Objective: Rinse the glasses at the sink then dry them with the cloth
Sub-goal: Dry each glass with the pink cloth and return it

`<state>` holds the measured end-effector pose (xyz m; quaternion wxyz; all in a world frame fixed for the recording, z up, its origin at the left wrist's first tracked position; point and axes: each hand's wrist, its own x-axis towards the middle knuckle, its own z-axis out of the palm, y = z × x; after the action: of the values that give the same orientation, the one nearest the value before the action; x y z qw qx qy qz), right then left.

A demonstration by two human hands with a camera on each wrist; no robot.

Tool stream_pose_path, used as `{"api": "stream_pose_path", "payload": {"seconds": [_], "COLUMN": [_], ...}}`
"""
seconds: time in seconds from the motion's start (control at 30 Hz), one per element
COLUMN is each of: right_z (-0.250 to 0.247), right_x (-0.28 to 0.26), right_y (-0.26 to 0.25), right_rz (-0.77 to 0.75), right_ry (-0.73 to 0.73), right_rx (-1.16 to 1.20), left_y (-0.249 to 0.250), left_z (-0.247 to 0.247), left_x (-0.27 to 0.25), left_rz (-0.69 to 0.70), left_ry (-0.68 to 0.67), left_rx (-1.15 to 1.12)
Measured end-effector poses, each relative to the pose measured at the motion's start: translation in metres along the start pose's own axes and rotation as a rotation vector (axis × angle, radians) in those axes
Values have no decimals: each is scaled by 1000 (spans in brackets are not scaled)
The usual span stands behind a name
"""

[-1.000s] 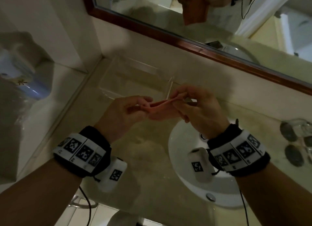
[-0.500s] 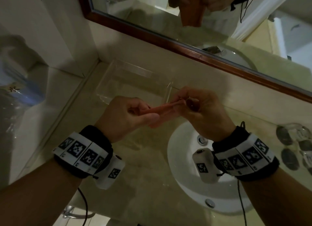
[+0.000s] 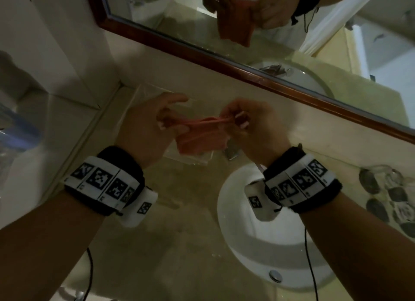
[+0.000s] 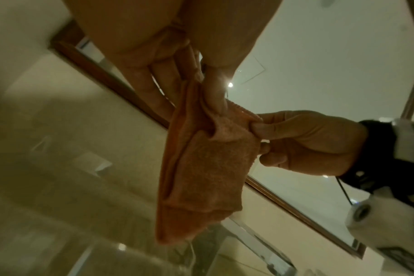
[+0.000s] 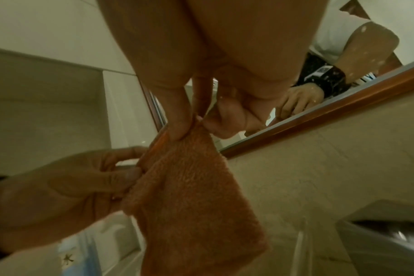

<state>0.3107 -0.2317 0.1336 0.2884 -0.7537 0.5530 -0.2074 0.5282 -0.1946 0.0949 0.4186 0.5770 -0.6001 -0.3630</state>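
Observation:
A small orange terry cloth (image 3: 197, 136) hangs between both hands above the counter. My left hand (image 3: 157, 125) pinches its left top edge and my right hand (image 3: 242, 120) pinches the right top edge, so the top hem is pulled taut. In the left wrist view the cloth (image 4: 201, 168) dangles folded, with the right hand (image 4: 296, 142) pinching one corner. From the right wrist the cloth (image 5: 196, 205) hangs below my thumb and fingers, and the left hand (image 5: 71, 186) holds its other edge. Several clear glasses (image 3: 386, 188) stand on the counter at far right, away from both hands.
A white round sink (image 3: 265, 244) with a drain lies under my right wrist. A clear plastic tray (image 3: 188, 156) sits on the beige counter behind the cloth. A wood-framed mirror (image 3: 224, 53) runs along the back wall. A blurred bluish container (image 3: 15, 129) stands at far left.
The hands have pulled apart, spreading the bunched cloth so it now hangs open between them. The view has tilted and shows more of the mirror.

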Motion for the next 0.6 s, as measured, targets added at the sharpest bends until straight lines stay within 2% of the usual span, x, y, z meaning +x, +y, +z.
{"api": "stream_pose_path", "payload": {"seconds": [0.1, 0.17, 0.23, 0.3, 0.4, 0.47, 0.53, 0.6], "right_z": [2, 12, 34, 59, 89, 98, 99, 98], "right_x": [10, 12, 12, 10, -3, -13, -18, -22], "right_y": [1, 10, 23, 41, 56, 57, 54, 49], "right_rz": [-38, -77, -86, -49, 16, 7, 12, 22], "right_ry": [151, 218, 215, 126, -213, -269, -254, -299], "right_rx": [22, 53, 47, -39, -311, -385, -439, -538], "left_y": [5, -4, -22, -46, -74, -80, -80, -78], "left_z": [-1, 2, 11, 22, 34, 37, 38, 40], "left_x": [22, 37, 44, 43, 26, 15, 9, 7], "left_rz": [150, 195, 188, 79, -80, -124, -118, -122], "left_ry": [31, 35, 0, -92, -289, -394, -413, -468], "left_rx": [65, 143, 278, 426, 618, 634, 685, 765]}}
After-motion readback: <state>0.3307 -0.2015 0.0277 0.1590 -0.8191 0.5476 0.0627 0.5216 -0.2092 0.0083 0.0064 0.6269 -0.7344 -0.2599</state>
